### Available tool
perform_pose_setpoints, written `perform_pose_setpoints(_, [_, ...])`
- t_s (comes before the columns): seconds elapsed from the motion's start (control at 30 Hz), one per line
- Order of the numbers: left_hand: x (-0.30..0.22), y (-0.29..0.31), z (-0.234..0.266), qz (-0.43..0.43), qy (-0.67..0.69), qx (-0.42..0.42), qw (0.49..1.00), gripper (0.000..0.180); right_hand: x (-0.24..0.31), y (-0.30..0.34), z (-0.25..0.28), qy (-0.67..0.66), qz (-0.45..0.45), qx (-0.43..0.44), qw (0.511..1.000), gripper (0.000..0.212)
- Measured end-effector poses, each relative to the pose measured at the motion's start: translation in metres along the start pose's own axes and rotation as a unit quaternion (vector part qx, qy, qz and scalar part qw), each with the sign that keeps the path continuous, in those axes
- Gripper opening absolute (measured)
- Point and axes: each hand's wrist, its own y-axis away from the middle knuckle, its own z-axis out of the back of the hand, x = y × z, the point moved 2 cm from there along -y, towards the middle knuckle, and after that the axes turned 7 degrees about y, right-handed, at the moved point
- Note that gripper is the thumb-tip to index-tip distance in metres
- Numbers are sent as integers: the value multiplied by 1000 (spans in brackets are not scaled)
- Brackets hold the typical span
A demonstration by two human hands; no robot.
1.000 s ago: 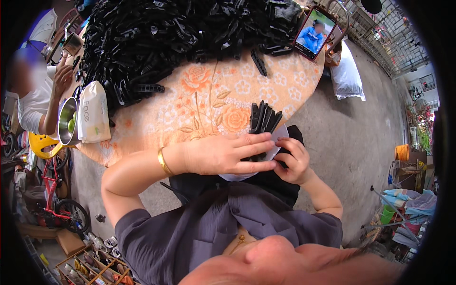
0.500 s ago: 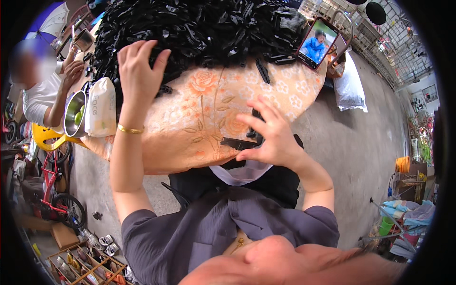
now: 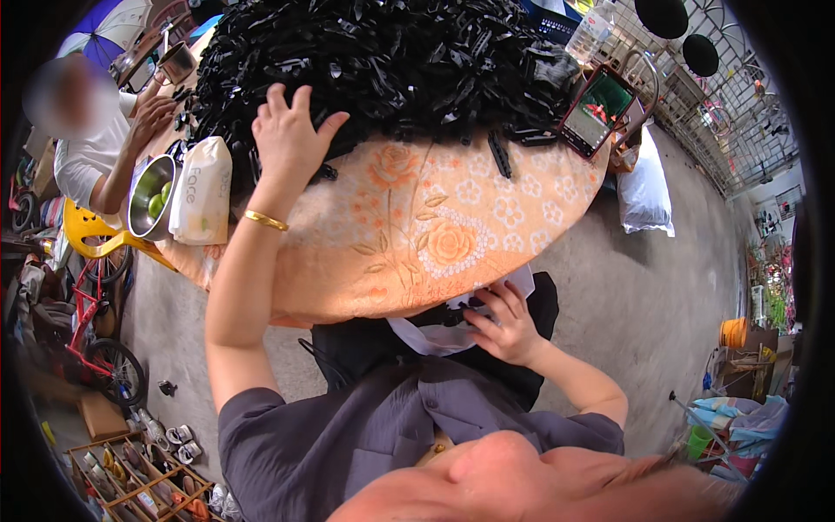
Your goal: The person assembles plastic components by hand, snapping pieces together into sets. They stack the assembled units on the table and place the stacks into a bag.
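A large heap of shiny black plastic pieces [image 3: 391,65] covers the far part of the table. My left hand [image 3: 291,139], with a gold bangle at its wrist, is open at the heap's near edge, its fingers spread and nothing seen in them. Just below the table's front edge, my right hand [image 3: 507,329] reaches over a white bag or liner [image 3: 432,337] at my lap. Its fingers are apart and partly bent, beside dark pieces at the bag's mouth. One long black piece [image 3: 499,155] lies apart from the heap on the flowered orange tablecloth [image 3: 383,252].
A phone [image 3: 598,111] leans against a metal stand at the table's right. On the left are a tissue pack [image 3: 200,193], a steel bowl [image 3: 153,198] with green fruit and a yellow chair [image 3: 91,239]. A co-worker [image 3: 91,170] sits there. A clear bottle [image 3: 591,30] stands far right.
My right hand has come down off the table edge to the white bag. The black pieces beside it have left the tablecloth. My left hand stays open over the heap; the phone picture differs.
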Motion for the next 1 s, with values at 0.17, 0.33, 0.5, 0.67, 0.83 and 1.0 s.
perform_pose_setpoints(0.17, [-18, 11, 0, -32, 12, 55, 998, 55, -14, -22, 27, -109, 36, -30, 993, 30])
perform_pose_setpoints(0.33, [-16, 12, -1, -42, 33, 57, 997, 47, -54, -117, 49, -45, 9, -121, 992, 20])
perform_pose_setpoints(0.5, [-17, 13, 6, -71, 52, -15, 996, 38, -97, -204, 12, -35, -11, -113, 993, 18])
perform_pose_setpoints(0.67, [-28, 15, 28, -94, 179, 162, 966, 31, -109, -246, -24, 67, -73, 46, 994, 31])
perform_pose_setpoints(0.83, [-49, 43, 29, -176, 116, 305, 929, 31, -113, -251, -22, 58, -49, 78, 994, 32])
perform_pose_setpoints(1.0, [-44, 46, 19, -165, 199, 309, 915, 23, -121, -244, -20, -23, -15, 19, 999, 27])
